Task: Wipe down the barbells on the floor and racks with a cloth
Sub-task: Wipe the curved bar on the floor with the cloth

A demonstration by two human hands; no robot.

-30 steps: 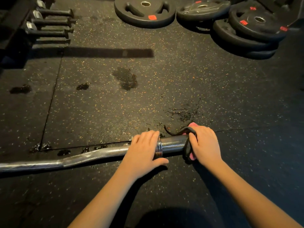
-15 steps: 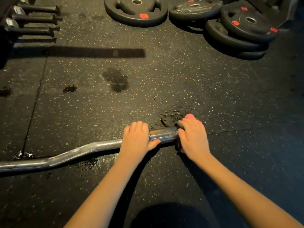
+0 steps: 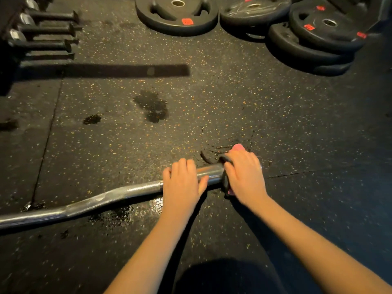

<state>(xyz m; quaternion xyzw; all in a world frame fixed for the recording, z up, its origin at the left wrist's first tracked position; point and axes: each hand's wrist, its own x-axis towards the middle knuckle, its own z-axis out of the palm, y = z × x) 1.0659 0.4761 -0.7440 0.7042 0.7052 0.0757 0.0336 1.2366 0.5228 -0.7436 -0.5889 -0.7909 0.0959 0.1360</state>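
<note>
One barbell [image 3: 127, 190], silver and bent, flat on the floor [image 3: 212, 85]. Runs from the edge at eight o'clock up to a spot near five o'clock.

Two hands, both on the right end of the barbell. Left hand [image 3: 182, 185] at six o'clock, fingers curled over the top of the bar, thumb along the near side, gripping it. Right hand [image 3: 246, 177] at five o'clock, just beside the left hand, a short shiny bit of bar between them. Wrapped tight round the cloth and the bar end under it.

One cloth [image 3: 238, 147], pink with a dark edge. Mostly hidden under the right hand, with a pink corner poking out past the fingers and a little more below the palm.

At least five weight plates [image 3: 177, 15], black and round with small red tags, from twelve to two o'clock. One alone at twelve o'clock, the rest piled on each other at one and two o'clock. Hard to count the ones at the bottom of the piles.

Four dark rods [image 3: 46, 45] at ten o'clock, one above the other, sticking out from the left edge.

Three big wet spots [image 3: 151, 106] near the middle and at nine o'clock, plus small splashes right by the barbell.
</note>
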